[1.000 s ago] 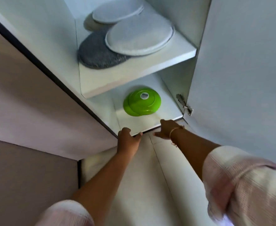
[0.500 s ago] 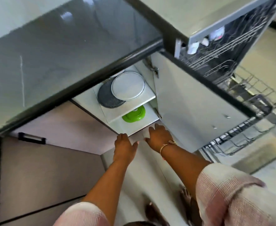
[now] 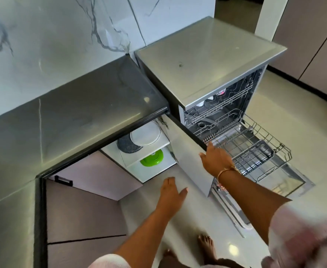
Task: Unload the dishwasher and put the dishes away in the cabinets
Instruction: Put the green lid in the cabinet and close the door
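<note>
An open low cabinet under the counter holds a green plate on its bottom shelf and a white plate over a dark grey plate on the shelf above. My right hand rests on the top edge of the open cabinet door, fingers fairly straight. My left hand hangs open over the floor in front of the cabinet, holding nothing. The dishwasher stands open to the right, its lower rack pulled out. A few white items sit in the upper rack.
A dark countertop runs along the left above the cabinet, with a marble wall behind it. The dishwasher door lies flat on the floor at right. My bare feet stand on the pale floor at the bottom.
The view has risen from close at the cabinet shelves to above the counter. Both hands came back from the shelf edge; my right hand moved onto the cabinet door's top edge.
</note>
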### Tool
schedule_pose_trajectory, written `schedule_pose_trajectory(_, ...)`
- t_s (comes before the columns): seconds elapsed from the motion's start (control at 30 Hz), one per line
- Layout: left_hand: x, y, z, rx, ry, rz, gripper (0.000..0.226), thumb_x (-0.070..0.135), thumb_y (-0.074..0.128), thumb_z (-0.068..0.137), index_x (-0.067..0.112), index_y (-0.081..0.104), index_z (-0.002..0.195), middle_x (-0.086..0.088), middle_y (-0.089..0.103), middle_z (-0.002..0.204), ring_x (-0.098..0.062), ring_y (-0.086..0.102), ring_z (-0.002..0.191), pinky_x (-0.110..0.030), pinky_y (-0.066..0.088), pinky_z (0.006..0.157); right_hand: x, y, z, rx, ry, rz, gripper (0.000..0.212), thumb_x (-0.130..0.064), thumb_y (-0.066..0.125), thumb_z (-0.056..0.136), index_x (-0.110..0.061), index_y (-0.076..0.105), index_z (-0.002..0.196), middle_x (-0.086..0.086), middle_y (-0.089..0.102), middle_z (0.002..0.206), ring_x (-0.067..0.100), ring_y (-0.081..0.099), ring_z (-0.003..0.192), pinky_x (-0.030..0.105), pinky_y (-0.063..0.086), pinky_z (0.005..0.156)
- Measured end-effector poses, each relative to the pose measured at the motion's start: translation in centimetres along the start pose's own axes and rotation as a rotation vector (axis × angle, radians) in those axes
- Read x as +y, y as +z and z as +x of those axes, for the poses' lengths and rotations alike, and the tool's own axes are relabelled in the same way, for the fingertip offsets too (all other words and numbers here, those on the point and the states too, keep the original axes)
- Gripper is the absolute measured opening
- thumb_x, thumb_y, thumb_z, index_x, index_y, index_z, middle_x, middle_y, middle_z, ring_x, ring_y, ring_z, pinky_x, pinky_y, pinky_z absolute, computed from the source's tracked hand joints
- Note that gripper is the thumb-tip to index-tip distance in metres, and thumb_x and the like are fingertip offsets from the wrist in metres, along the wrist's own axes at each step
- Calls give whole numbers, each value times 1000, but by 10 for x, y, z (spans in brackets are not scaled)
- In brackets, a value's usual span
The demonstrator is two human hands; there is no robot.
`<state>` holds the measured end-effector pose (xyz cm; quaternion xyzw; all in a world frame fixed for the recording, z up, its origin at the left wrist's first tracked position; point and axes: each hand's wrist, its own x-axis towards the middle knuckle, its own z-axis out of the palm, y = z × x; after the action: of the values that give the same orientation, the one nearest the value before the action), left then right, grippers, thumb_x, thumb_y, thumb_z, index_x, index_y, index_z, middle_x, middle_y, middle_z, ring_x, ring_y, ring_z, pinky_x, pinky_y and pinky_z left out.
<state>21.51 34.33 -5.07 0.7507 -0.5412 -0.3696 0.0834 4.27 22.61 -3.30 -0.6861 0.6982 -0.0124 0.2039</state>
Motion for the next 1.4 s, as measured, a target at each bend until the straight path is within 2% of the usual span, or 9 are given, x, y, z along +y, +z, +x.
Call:
schedule_pose_trajectory(0.23, 22, 0, -7, -82, -164, -274, 56, 47, 62, 88, 7, 52, 125, -9, 57, 121, -26, 57, 111, -33, 44, 96, 1, -10, -2, -118, -32, 100, 42, -52, 38, 98, -16, 55, 111, 12, 66, 94, 31, 63, 86, 43, 55, 75)
schedule_pose_trajectory(0.37, 7, 8, 18, -215, -348, -686, 49, 50, 64, 83, 8, 39, 74, 6, 40, 54, -9, 39, 44, -20, 35, 46, -17, -7, -7, -266, -115, 95, 46, -57, 46, 94, -17, 56, 114, 11, 67, 101, 31, 64, 93, 40, 55, 79)
schedule_pose_trajectory(0.5, 21, -22, 6, -230, -473, -915, 26, 9, 47, 100, 17, 45, 75, -4, 44, 69, -12, 43, 57, -19, 40, 52, -51, 3, -9, -397, -111, 191, 62, -61, 59, 86, -16, 56, 128, 9, 63, 126, 29, 59, 115, 36, 49, 95)
schedule_pose_trajectory(0.63, -10, -37, 10, -158, -613, -1065, 20, 6, 38, 101, 4, 56, 93, -16, 61, 93, -20, 59, 76, -28, 51, 73, -99, 13, -10, -529, -132, 253, 74, -60, 61, 86, -13, 46, 142, 12, 50, 145, 30, 50, 129, 38, 42, 104)
schedule_pose_trajectory(0.77, -53, -63, 10, -23, -695, -1344, 20, 4, 43, 97, -5, 60, 103, -17, 60, 82, -22, 57, 70, -31, 49, 75, -142, 37, -8, -570, -56, 376, 79, -60, 62, 86, -7, 45, 143, 13, 51, 144, 29, 50, 131, 37, 41, 107)
schedule_pose_trajectory(0.97, -115, -114, 29, 157, -770, -1641, 21, 8, 41, 95, 12, 49, 76, -4, 45, 65, -16, 40, 60, -30, 39, 69, -222, 73, -2, -487, 43, 619, 46, -55, 64, 87, -13, 67, 104, -4, 62, 81, 18, 63, 84, 18, 44, 61)
schedule_pose_trajectory(1.13, -152, -151, 60, 172, -673, -1683, 29, -3, 38, 89, 14, 42, 67, -2, 37, 58, -13, 32, 53, -28, 35, 65, -270, 85, 10, -414, 56, 661, 38, -47, 61, 92, -19, 53, 69, -2, 55, 64, 13, 54, 66, 25, 42, 63)
schedule_pose_trajectory(1.27, -169, -171, 81, 178, -610, -1669, 32, -10, 36, 86, 15, 40, 68, -2, 34, 60, -14, 29, 55, -29, 35, 67, -289, 94, 24, -481, -3, 670, 30, -37, 57, 97, -10, 65, 108, 7, 69, 101, 22, 64, 99, 36, 52, 91)
schedule_pose_trajectory(1.4, -189, -186, 107, 240, -617, -1698, 27, -13, 39, 88, 13, 46, 89, -4, 48, 76, -12, 46, 66, -26, 42, 73, -315, 97, 34, -569, -30, 615, 55, -23, 51, 100, -18, 33, 151, 6, 47, 147, 26, 47, 132, 36, 39, 109)
